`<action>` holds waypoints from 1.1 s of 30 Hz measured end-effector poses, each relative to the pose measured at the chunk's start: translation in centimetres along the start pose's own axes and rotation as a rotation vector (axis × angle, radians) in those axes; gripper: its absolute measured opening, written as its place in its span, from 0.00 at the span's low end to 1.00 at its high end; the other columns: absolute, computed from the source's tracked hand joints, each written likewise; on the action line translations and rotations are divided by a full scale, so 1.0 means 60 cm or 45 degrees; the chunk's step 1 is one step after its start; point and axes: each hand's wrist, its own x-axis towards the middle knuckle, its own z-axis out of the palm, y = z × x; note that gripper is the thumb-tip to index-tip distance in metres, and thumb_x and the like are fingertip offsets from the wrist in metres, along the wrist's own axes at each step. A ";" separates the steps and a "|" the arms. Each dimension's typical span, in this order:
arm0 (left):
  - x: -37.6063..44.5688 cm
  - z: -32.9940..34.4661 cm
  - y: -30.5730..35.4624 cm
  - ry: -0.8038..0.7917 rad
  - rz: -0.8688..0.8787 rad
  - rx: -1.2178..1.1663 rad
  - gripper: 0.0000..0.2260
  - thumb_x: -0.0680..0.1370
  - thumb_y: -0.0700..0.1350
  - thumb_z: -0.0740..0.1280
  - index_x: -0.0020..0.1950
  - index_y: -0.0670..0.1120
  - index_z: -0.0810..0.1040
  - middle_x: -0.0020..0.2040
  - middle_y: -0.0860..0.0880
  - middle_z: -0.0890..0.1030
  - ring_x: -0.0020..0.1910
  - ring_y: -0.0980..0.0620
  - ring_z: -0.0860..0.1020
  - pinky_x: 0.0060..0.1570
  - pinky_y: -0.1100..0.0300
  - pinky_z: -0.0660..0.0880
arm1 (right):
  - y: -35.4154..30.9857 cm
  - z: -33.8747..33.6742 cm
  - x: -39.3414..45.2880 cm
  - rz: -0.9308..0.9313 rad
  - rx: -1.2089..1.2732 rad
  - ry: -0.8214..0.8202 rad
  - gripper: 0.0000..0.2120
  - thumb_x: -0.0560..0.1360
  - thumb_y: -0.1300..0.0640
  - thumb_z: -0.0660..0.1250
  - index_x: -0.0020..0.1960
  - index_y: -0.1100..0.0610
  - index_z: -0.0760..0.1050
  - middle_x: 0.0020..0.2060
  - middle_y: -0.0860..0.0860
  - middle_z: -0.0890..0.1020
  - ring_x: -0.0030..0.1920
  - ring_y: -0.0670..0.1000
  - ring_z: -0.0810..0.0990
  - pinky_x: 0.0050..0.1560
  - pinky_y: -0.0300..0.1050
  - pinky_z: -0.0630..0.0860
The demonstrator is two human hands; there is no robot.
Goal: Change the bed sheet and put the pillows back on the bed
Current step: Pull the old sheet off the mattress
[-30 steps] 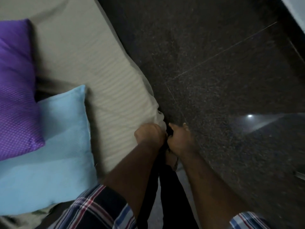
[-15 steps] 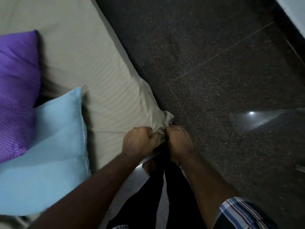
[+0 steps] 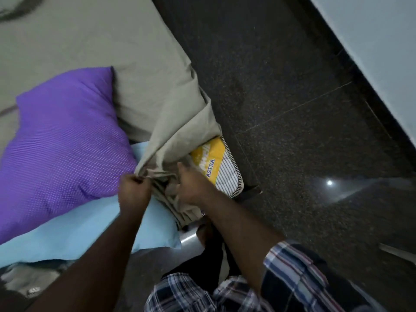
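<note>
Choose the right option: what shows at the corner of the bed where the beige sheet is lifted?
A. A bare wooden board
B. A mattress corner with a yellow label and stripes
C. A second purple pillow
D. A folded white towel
B: where both hands pull the beige sheet up, the mattress corner shows, striped with a yellow label; the left hand and the right hand grip the bunched sheet.

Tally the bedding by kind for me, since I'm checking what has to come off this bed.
Pillows: 2, a purple pillow and a light blue pillow
Bed sheets: 1, a beige bed sheet, its corner lifted by the left hand and right hand
Mattresses: 1, the striped mattress
Total: 4
</note>
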 end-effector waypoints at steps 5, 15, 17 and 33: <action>-0.049 0.024 0.046 0.003 0.362 0.298 0.13 0.74 0.51 0.66 0.55 0.46 0.75 0.50 0.42 0.78 0.50 0.38 0.77 0.46 0.46 0.76 | 0.049 -0.037 -0.014 0.138 -0.283 0.035 0.23 0.72 0.50 0.64 0.65 0.57 0.69 0.60 0.58 0.77 0.63 0.61 0.76 0.59 0.57 0.76; -0.055 0.073 0.231 -0.007 0.616 0.471 0.29 0.73 0.49 0.65 0.74 0.42 0.68 0.72 0.42 0.71 0.71 0.41 0.70 0.65 0.43 0.71 | 0.034 -0.210 0.016 -0.191 -0.703 0.184 0.27 0.73 0.54 0.65 0.71 0.58 0.68 0.68 0.57 0.71 0.72 0.59 0.67 0.66 0.55 0.71; -0.050 0.100 0.282 -0.010 0.571 0.480 0.31 0.74 0.49 0.67 0.76 0.42 0.66 0.75 0.42 0.68 0.75 0.41 0.65 0.69 0.41 0.67 | 0.050 -0.257 0.037 -0.245 -0.753 0.221 0.27 0.73 0.54 0.64 0.71 0.58 0.67 0.70 0.57 0.70 0.73 0.59 0.65 0.68 0.55 0.69; 0.033 0.238 0.706 0.111 0.382 0.415 0.33 0.80 0.52 0.62 0.81 0.45 0.53 0.82 0.45 0.53 0.81 0.44 0.49 0.78 0.42 0.51 | 0.103 -0.687 0.194 -0.438 -0.846 0.147 0.32 0.80 0.49 0.59 0.80 0.57 0.55 0.80 0.56 0.56 0.80 0.57 0.50 0.78 0.59 0.55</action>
